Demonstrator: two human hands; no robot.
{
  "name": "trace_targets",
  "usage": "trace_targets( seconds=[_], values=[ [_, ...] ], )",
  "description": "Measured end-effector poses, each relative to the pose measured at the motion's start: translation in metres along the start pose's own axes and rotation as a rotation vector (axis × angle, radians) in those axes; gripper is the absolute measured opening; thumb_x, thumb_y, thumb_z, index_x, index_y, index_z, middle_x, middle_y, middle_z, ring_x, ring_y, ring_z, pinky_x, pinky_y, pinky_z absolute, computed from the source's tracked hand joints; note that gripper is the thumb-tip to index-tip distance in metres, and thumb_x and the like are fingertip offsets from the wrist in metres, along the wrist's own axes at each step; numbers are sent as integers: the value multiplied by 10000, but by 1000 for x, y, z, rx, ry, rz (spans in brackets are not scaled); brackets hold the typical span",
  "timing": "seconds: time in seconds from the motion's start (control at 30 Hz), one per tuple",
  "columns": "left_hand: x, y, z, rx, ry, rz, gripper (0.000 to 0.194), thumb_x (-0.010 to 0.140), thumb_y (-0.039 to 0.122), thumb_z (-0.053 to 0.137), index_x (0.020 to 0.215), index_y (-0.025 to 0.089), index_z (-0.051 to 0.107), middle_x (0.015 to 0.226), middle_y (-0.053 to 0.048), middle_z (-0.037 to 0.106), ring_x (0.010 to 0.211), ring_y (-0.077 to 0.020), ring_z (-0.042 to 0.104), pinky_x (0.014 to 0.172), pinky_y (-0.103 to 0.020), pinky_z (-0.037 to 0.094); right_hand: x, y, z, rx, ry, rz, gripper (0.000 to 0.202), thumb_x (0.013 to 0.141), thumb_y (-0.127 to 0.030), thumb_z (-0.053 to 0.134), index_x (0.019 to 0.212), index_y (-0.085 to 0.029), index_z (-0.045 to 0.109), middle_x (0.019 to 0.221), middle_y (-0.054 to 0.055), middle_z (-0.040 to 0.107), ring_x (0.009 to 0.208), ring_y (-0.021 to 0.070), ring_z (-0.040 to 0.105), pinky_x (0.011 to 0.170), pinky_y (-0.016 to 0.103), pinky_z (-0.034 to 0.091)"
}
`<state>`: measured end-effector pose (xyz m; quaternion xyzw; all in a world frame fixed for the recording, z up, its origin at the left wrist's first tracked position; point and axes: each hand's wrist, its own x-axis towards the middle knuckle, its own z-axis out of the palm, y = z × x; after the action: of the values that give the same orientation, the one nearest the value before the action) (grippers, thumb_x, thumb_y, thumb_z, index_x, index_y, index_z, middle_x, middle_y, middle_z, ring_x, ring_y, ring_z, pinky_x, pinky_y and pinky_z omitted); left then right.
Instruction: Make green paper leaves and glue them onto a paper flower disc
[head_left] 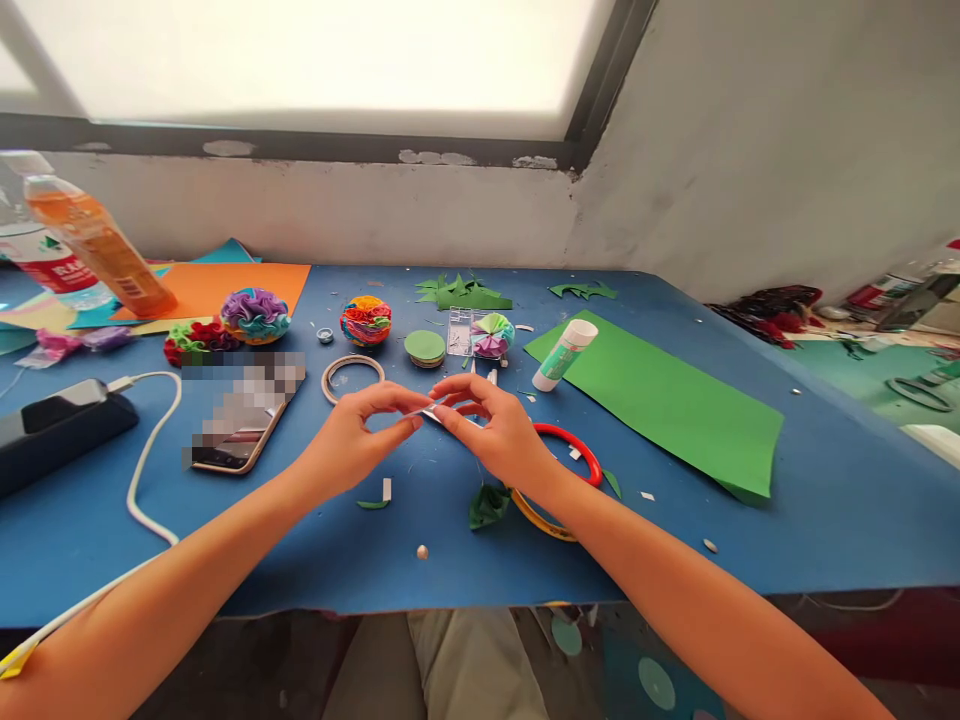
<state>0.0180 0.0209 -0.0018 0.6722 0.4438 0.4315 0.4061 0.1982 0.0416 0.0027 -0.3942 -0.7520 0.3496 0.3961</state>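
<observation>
My left hand (364,428) and my right hand (495,425) meet above the middle of the table, both in a pinch. Between their fingertips runs a thin pale strip (417,411), too small to tell more exactly. Scissors with a red and yellow handle (576,440) lie under my right hand and forearm, partly hidden. Below my right hand is a crumpled dark green piece (489,507), with a fine thread seeming to rise from it. A roll of tape (327,382) lies just behind my left hand.
Behind my hands stand a glue stick (564,356), green paper discs (425,347) and ruffled colourful balls (366,321). Green paper (675,415) lies at right. A phone (247,415), white cable (142,480) and bottles (105,240) are at left. A bead (422,552) lies near the front edge.
</observation>
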Motion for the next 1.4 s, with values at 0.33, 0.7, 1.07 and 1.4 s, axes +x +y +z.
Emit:
trace_targets(
  seconds=[0.33,0.7,1.07,1.4],
  values=[
    [1,1,-1,-238,36,-131,247,699,258,701,937,192,716,760,-24,680,732,-167,614,710,-290,488,2,-1,-4,-53,-22,-39,117,817,-285,572,845,-184,626,785,-3,668,703,125,618,658,247,509],
    [0,3,3,-421,2,-139,813,705,210,708,1384,203,260,741,19,638,718,-113,599,723,-249,485,-17,-4,-76,-949,-305,196,127,720,-312,637,645,-213,609,638,30,629,497,175,563,393,261,336],
    [-1,6,-2,-429,93,16,725,724,236,697,1358,289,350,807,13,645,648,-103,564,659,-246,476,-62,16,-74,-789,-244,267,330,769,-421,584,1021,-210,617,1115,84,601,902,240,623,738,351,517],
    [-7,18,-1,-458,286,159,764,718,257,705,1367,332,309,781,9,647,673,-154,609,715,-326,527,-68,14,-72,-691,97,260,332,800,-437,491,1039,-206,499,868,80,673,719,240,654,644,347,517]
  ],
)
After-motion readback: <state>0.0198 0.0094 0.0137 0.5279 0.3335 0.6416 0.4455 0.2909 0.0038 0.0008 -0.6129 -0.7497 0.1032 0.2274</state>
